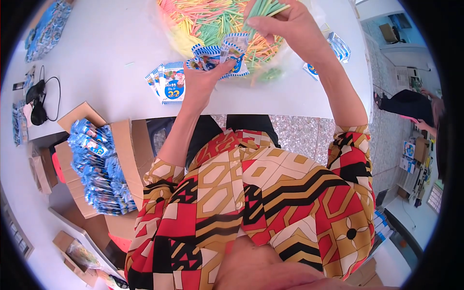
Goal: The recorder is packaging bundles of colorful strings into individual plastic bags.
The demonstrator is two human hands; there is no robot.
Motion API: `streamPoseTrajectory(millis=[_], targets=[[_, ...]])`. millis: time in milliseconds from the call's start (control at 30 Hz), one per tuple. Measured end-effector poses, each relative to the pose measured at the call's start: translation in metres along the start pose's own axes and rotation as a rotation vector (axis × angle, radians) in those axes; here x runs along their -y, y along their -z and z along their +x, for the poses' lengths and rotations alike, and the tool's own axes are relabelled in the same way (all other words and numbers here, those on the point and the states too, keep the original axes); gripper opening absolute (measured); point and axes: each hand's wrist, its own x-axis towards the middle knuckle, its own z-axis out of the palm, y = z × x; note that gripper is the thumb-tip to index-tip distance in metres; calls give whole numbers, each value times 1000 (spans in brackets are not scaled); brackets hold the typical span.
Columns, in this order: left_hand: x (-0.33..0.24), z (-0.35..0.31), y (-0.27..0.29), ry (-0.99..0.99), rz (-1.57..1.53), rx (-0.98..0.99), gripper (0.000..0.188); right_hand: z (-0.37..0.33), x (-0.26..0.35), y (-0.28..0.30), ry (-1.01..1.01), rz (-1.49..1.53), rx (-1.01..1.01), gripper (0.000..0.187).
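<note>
My left hand is closed on crinkled blue-and-white plastic packets above the near side of the pile. A bunch of thin green sticks is gripped in my right hand, just up and to the right of the packets. Under both hands spreads a big heap of thin pink, yellow, green and orange sticks on clear plastic. Flat blue-and-white packets lie fanned out beside my left wrist. More packets lie behind my right forearm, which partly covers them.
An open cardboard box full of blue packets stands at the left below the white table. Black sunglasses with a cord lie at the table's left end. Another person is at the far right.
</note>
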Motion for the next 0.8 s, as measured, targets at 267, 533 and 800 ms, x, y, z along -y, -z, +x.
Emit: streamPoseTrajectory(millis=[267, 533, 800], targets=[[-1, 2, -7, -49, -28, 7, 26, 16, -21, -16, 587, -209, 13, 16], [3, 5, -4, -55, 3, -21, 23, -3, -1, -23, 143, -254, -83, 22], [6, 7, -6, -68, 12, 3, 23, 22, -23, -9, 838, -130, 281, 16]])
